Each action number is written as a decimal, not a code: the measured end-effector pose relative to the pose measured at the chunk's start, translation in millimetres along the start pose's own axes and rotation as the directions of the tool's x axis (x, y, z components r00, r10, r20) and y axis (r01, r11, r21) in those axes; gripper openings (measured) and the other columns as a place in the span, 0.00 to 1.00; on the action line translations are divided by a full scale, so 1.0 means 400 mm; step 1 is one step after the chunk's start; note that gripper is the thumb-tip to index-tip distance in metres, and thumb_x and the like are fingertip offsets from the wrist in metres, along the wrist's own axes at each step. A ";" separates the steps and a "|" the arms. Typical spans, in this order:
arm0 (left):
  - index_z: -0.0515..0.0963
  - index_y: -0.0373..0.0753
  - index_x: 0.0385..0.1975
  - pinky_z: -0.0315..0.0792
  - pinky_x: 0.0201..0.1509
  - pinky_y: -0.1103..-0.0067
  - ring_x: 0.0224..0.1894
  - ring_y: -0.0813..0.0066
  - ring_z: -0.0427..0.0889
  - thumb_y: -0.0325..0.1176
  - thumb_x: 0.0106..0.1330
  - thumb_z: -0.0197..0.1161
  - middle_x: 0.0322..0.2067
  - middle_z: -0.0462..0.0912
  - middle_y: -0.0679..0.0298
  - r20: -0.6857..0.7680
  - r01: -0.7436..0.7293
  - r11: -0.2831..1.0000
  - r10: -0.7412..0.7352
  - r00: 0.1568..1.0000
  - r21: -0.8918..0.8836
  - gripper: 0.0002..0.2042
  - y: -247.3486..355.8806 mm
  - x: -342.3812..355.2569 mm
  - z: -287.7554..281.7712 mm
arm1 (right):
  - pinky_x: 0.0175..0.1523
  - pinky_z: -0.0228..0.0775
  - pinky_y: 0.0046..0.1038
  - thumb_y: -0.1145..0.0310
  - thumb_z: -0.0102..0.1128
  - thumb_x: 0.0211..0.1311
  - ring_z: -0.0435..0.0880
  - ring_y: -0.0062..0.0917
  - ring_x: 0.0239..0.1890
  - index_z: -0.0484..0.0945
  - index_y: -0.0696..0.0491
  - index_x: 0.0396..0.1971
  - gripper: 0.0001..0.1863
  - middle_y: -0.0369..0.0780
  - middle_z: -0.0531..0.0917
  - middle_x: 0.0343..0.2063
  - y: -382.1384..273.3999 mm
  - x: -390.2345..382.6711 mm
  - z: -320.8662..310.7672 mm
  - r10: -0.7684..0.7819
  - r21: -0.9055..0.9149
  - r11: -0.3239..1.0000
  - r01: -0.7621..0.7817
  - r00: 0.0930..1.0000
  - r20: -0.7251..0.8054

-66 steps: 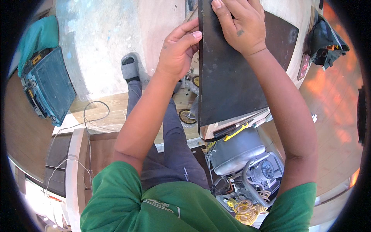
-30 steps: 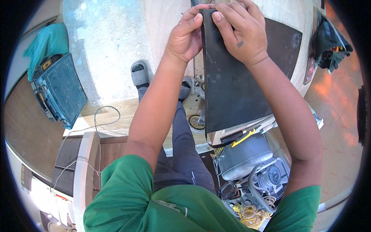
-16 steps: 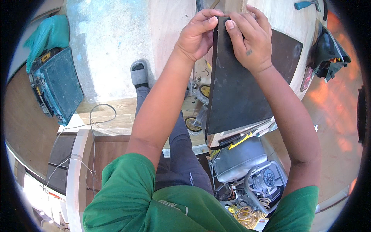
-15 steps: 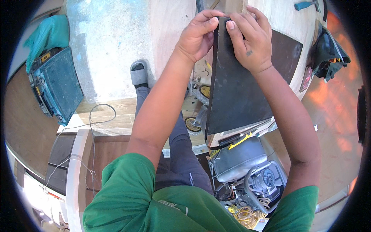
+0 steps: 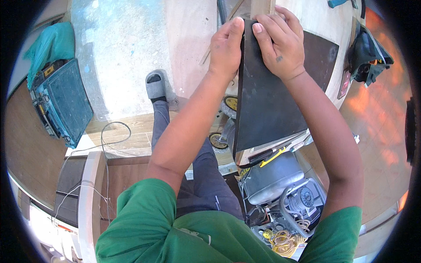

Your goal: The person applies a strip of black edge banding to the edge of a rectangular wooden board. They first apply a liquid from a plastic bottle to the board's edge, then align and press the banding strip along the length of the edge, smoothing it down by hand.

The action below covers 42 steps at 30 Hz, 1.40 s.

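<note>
A flat dark brown panel point(image 5: 272, 109) with a black left edge lies on a pale work surface in front of me. My left hand point(image 5: 226, 50) is closed at its far left corner, the thumb raised along the edge and the other fingers mostly hidden. Close beside it, my right hand point(image 5: 281, 46) rests on the panel's far end, thumb on top and fingers curled toward the far edge. Beyond the hands a light wooden piece point(image 5: 263, 7) stands against that end.
A yellow-and-black cutter point(image 5: 272, 158) lies by the panel's near edge. Below stands a grey compressor point(image 5: 274, 177) with a coiled yellow hose point(image 5: 286, 242). At left are a teal toolbox point(image 5: 68, 103) and a loose cable point(image 5: 103, 136); a black tool bag point(image 5: 372, 57) sits right.
My left hand has turned, its thumb now pointing up along the panel's edge instead of lying across the corner. My right hand keeps its place on the panel. The view has shifted slightly.
</note>
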<state>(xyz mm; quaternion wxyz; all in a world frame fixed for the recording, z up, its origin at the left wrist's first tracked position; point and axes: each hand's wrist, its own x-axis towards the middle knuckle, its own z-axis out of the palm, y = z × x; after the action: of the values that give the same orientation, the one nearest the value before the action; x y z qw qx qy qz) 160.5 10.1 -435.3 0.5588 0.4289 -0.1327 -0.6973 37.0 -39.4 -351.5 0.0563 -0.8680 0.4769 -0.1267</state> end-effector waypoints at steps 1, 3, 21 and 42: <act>0.82 0.36 0.37 0.70 0.41 0.83 0.36 0.86 0.73 0.54 0.75 0.57 0.32 0.79 0.73 -0.013 -0.005 1.000 0.005 1.000 0.010 0.23 0.013 0.004 0.008 | 0.63 0.65 0.42 0.63 0.59 0.68 0.78 0.44 0.52 0.83 0.53 0.43 0.11 0.41 0.84 0.39 -0.011 0.005 -0.007 0.017 0.014 1.000 -0.017 1.000 -0.016; 0.81 0.36 0.35 0.69 0.39 0.83 0.34 0.86 0.72 0.56 0.74 0.58 0.30 0.78 0.73 -0.020 0.062 0.998 -0.063 0.998 -0.033 0.24 0.041 0.009 0.023 | 0.62 0.66 0.43 0.66 0.59 0.67 0.78 0.47 0.49 0.82 0.55 0.42 0.11 0.42 0.83 0.38 -0.020 0.005 -0.011 0.032 0.035 0.999 -0.031 0.999 -0.040; 0.80 0.34 0.44 0.72 0.46 0.76 0.39 0.77 0.76 0.48 0.71 0.64 0.38 0.80 0.64 -0.107 -0.042 0.961 0.073 0.992 0.272 0.20 0.014 -0.141 0.040 | 0.63 0.66 0.46 0.63 0.56 0.68 0.78 0.48 0.49 0.81 0.53 0.41 0.10 0.43 0.81 0.37 -0.018 0.015 -0.013 0.029 0.045 0.999 -0.029 1.000 -0.012; 0.78 0.37 0.26 0.73 0.34 0.64 0.27 0.56 0.80 0.32 0.63 0.63 0.24 0.81 0.55 0.282 -0.402 0.175 0.470 0.836 0.899 0.07 0.160 -0.064 0.031 | 0.62 0.66 0.45 0.61 0.57 0.67 0.76 0.49 0.53 0.81 0.51 0.41 0.11 0.42 0.81 0.39 -0.024 0.007 -0.025 0.084 0.029 0.996 -0.084 0.996 0.007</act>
<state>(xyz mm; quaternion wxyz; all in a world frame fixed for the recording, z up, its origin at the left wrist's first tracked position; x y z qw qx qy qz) 194.2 7.5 -373.8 0.3833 0.6333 -0.6086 -0.2857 43.7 -36.4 -339.4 0.0756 -0.8466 0.5109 -0.1284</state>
